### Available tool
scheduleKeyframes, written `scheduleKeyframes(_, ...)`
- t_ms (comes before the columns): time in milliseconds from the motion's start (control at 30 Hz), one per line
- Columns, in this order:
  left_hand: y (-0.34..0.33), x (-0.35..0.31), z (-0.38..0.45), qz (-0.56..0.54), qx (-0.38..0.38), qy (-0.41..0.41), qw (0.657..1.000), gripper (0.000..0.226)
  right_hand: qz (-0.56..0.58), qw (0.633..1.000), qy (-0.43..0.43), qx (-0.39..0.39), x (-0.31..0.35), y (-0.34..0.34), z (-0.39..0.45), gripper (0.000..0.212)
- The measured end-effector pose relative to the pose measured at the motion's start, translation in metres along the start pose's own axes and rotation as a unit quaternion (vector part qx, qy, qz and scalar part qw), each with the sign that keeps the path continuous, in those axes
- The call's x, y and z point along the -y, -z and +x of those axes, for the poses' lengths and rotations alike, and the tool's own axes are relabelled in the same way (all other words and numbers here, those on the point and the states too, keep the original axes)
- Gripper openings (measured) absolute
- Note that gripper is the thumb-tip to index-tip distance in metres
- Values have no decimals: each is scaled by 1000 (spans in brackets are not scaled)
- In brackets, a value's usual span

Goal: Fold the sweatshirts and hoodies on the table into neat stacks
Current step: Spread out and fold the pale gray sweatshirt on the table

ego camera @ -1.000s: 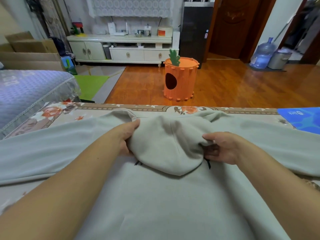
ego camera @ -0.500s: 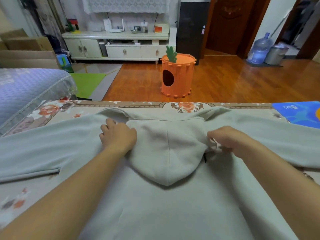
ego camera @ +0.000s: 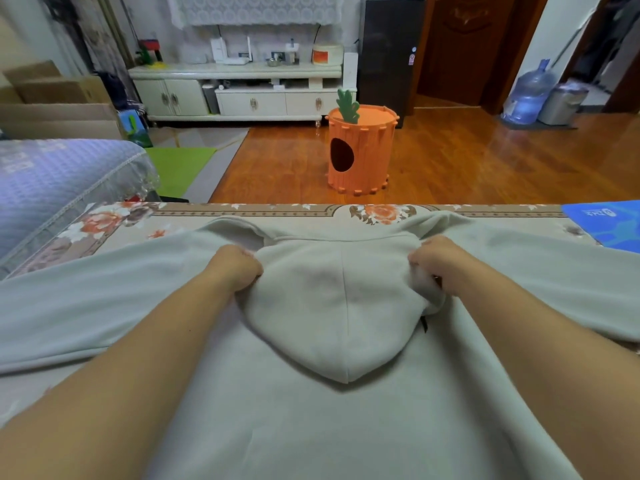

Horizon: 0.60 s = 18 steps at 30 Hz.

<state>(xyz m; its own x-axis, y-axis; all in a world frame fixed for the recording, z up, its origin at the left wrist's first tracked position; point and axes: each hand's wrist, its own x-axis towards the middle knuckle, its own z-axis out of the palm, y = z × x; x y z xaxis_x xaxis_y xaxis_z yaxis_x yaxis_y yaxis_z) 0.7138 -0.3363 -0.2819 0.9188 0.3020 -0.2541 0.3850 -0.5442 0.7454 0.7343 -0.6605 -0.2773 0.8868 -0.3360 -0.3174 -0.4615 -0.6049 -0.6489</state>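
- Hoodie (ego camera: 346,427): pale grey-green, spread flat on the surface, body nearest the viewer, sleeves running out to left and right.
- Hood (ego camera: 339,306): folded down over the upper back, its point toward the near side, centre seam running near to far.
- Left hand (ego camera: 239,268): at the hood's left edge, fingers curled under and gripping the hood fabric there.
- Right hand (ego camera: 440,265): at the hood's right edge, fingers curled, pinching a bunched fold of the hood fabric.
- Surface (ego camera: 114,220): covered in a floral-patterned cloth with a brown border, visible beyond the hoodie's collar and at far left.
- Blue mat (ego camera: 609,223): lies on the surface at far right, just beside the right sleeve; contact cannot be told.
- Bed (ego camera: 52,178): with a blue-violet cover, at left beside the surface.
- Orange carrot-shaped tub (ego camera: 360,150): stands upright on the wooden floor beyond the surface.
- White cabinet (ego camera: 242,95): against the far wall.
- Water bottle (ego camera: 530,95): at far right, on the floor.
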Motion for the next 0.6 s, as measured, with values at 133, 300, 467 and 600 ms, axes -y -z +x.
scheduleKeyframes(133,-6,-23,1,146,13,12,989,57,-189,981,-9,-51,10,3,-9,56)
scheduleKeyframes(300,-18,-16,18,275,18,1,961,68,-232,970,-15,-65,-3,-15,-10,30)
scheduleKeyframes(467,-20,-20,15,152,-100,-114,977,40,-149,967,121,-170,-19,-5,3,29)
scheduleKeyframes(600,-37,-8,-1,347,-173,-174,905,54,-260,917,187,-238,-19,-11,-7,32)
